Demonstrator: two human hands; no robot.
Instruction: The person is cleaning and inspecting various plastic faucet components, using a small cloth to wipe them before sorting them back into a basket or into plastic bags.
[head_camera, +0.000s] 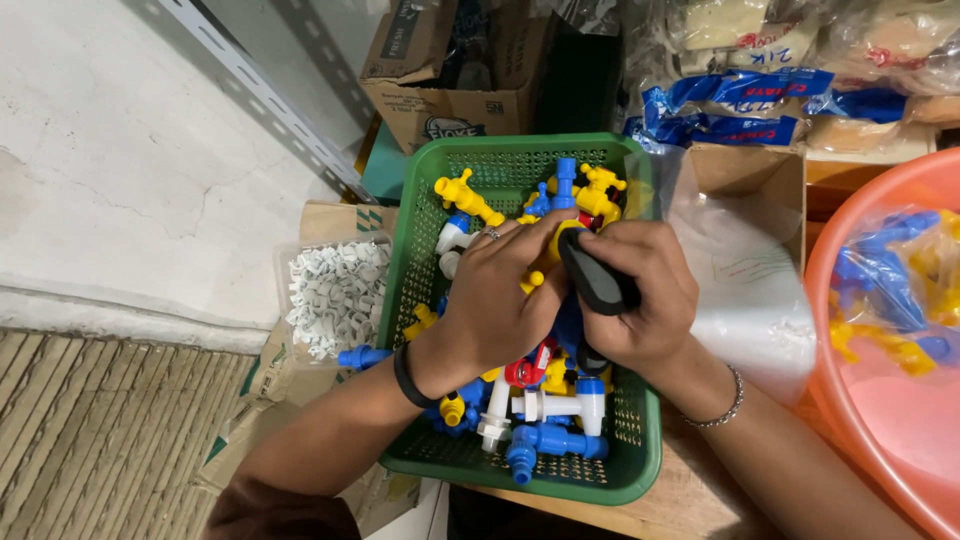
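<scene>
Over a green basket (420, 250) of plastic taps, the right hand (645, 300) has its fingers wrapped around a black tool handle (597, 275); the left hand (500, 300) curls its fingers around a yellow tap (560, 238).

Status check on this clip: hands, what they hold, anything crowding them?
Left hand gripping a yellow plastic tap. Right hand closed on a black tool handle. Both over the green plastic basket, loose taps packed beneath.

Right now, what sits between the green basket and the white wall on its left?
In the head view, a clear tub of small white clips lies between the green basket and the white wall, resting on cardboard.
</scene>
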